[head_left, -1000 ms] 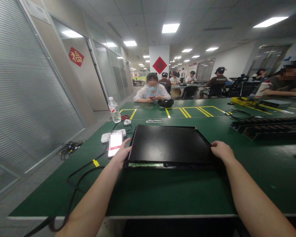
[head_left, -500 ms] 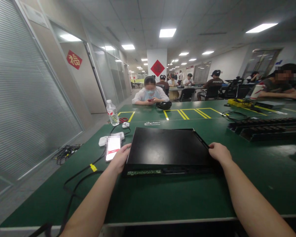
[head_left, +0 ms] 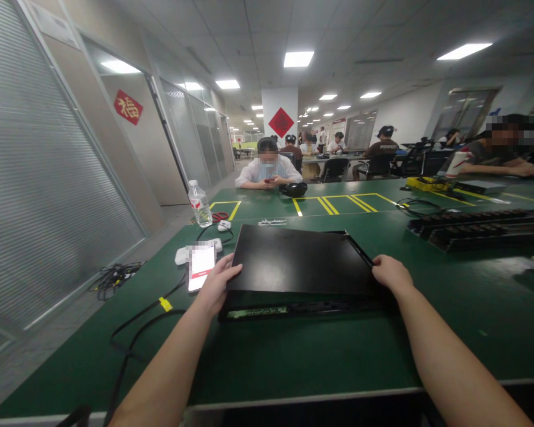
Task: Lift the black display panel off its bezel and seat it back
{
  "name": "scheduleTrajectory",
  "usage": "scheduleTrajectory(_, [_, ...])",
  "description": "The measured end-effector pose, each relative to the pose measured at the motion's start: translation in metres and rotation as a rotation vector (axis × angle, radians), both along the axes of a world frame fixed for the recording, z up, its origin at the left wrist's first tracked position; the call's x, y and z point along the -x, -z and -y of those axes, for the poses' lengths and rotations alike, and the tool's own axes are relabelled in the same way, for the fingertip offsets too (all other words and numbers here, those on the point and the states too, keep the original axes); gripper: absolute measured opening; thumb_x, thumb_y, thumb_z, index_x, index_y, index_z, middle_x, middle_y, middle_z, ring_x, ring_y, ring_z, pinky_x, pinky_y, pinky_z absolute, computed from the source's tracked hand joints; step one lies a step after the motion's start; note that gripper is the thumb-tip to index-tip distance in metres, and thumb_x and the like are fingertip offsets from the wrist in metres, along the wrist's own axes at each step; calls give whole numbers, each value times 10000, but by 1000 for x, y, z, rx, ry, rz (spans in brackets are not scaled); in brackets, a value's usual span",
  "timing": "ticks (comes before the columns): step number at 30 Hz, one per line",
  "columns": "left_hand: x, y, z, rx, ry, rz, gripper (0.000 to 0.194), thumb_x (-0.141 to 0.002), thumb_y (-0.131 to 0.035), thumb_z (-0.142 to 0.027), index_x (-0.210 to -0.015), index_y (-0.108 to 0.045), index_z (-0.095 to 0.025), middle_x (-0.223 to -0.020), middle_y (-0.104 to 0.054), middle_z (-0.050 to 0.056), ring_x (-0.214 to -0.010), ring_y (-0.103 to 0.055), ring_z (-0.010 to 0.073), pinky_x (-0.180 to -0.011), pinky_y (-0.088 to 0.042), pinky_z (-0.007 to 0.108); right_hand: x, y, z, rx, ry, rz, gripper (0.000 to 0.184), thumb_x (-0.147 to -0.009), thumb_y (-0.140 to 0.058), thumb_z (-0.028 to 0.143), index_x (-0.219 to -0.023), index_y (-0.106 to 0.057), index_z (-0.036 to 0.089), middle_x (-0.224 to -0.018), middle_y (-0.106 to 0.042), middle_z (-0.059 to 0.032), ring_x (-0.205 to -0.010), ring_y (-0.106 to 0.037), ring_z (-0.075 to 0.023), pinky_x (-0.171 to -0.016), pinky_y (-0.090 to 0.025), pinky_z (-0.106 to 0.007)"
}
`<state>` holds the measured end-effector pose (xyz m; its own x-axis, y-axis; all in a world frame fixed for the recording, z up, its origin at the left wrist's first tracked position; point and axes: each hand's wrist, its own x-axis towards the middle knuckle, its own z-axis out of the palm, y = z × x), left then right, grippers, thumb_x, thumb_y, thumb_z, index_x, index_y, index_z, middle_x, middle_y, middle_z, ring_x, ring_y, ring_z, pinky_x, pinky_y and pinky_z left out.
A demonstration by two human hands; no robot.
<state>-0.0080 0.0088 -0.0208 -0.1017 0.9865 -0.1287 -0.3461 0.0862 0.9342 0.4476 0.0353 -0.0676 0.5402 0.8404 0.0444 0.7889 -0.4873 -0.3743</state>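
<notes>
A flat, glossy black panel (head_left: 300, 261), like a display screen, lies tilted over a shallow black frame (head_left: 329, 307). Along the frame's near side a strip of green circuit board (head_left: 258, 312) shows below the panel's front edge. My left hand (head_left: 218, 281) is closed on the panel's left edge, its thumb on the top face and its fingers partly hidden underneath. At the right edge, my right hand (head_left: 392, 273) pinches the panel near the frame's raised side; whether its fingertips also touch the frame I cannot tell.
Left of the panel lie a lit phone (head_left: 201, 267), a white case, and black cables with a yellow tag (head_left: 165, 304). A water bottle (head_left: 199, 203) stands behind them. Black slotted racks (head_left: 471, 231) sit at the right. A person (head_left: 269, 169) sits across the green table.
The panel's left side has lifted and shifted slightly over the frame. My left thumb now lies on the panel's top face. My right hand keeps its hold, and the view has shifted a little.
</notes>
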Motion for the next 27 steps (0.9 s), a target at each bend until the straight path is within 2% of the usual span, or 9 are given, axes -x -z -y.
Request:
scheduleTrajectory(4, [-1,-2,4,-21,16,34,559,-666,-854,-108,-1198,-695,-179,-938,-821,61,-794,-794,240,-669,-617,289,0,5,-1,-39,-19,-50,653,-776,-630,200,-1425,-684,247,-1101,-772,-130,-970,-746,-305,-853,-568,-400])
scheduleTrajectory(6, [-2,-4,5,-40,9,55,572,-646,-857,-118,-1190,-691,-181,-933,-820,56,-788,-792,240,-657,-612,288,0,6,-2,-78,-64,-64,688,-820,-595,228,-1507,-631,248,-1093,-770,-117,-986,-742,-295,-875,-558,-387])
scheduleTrajectory(8, [-2,-5,6,-80,18,64,576,-634,-871,-137,-1184,-706,-186,-956,-822,57,-829,-796,252,-683,-619,299,1,6,-4,-119,-105,-79,575,-888,-560,298,-1444,-693,233,-1070,-770,-119,-1022,-736,-298,-917,-549,-388])
scheduleTrajectory(11, [1,-4,5,-148,32,74,599,-633,-896,-178,-1208,-728,-206,-1002,-828,53,-910,-799,279,-781,-642,354,4,6,-8,-195,-101,-187,420,-921,-574,406,-1200,-813,202,-1088,-781,-141,-1102,-721,-325,-987,-532,-412])
scheduleTrajectory(14, [3,-1,2,-190,25,97,620,-640,-902,-214,-1239,-744,-221,-1052,-833,52,-978,-794,299,-861,-644,394,7,5,-10,-303,-62,-452,310,-867,-651,446,-942,-822,199,-1061,-796,-145,-1087,-728,-330,-977,-544,-421])
scheduleTrajectory(17, [5,-1,-1,-220,-13,129,596,-625,-889,-230,-1210,-775,-217,-1088,-834,55,-1018,-785,306,-881,-637,384,10,-1,-8,-429,-28,-747,186,-735,-764,397,-809,-771,226,-942,-801,-106,-1038,-735,-318,-957,-558,-412])
scheduleTrajectory(20, [7,-6,0,-235,-14,183,551,-626,-861,-226,-1174,-798,-210,-1101,-833,56,-1036,-777,303,-888,-629,370,13,-15,1,-573,-15,-1031,234,-610,-809,285,-830,-745,237,-897,-791,-74,-991,-743,-297,-923,-578,-382])
scheduleTrajectory(24, [9,-11,1,-196,-24,230,415,-656,-795,-200,-1070,-813,-171,-1047,-835,65,-980,-777,284,-836,-622,338,18,-40,22,-578,-204,-1345,337,-739,-720,380,-1051,-733,255,-956,-789,-50,-971,-752,-290,-880,-603,-408])
scheduleTrajectory(27, [8,-11,0,-148,-86,250,317,-699,-746,-162,-1010,-808,-161,-976,-830,50,-908,-773,243,-765,-603,287,22,-53,35,-415,-173,-1398,341,-820,-599,412,-1032,-727,179,-920,-774,-139,-1014,-748,-344,-885,-605,-460])
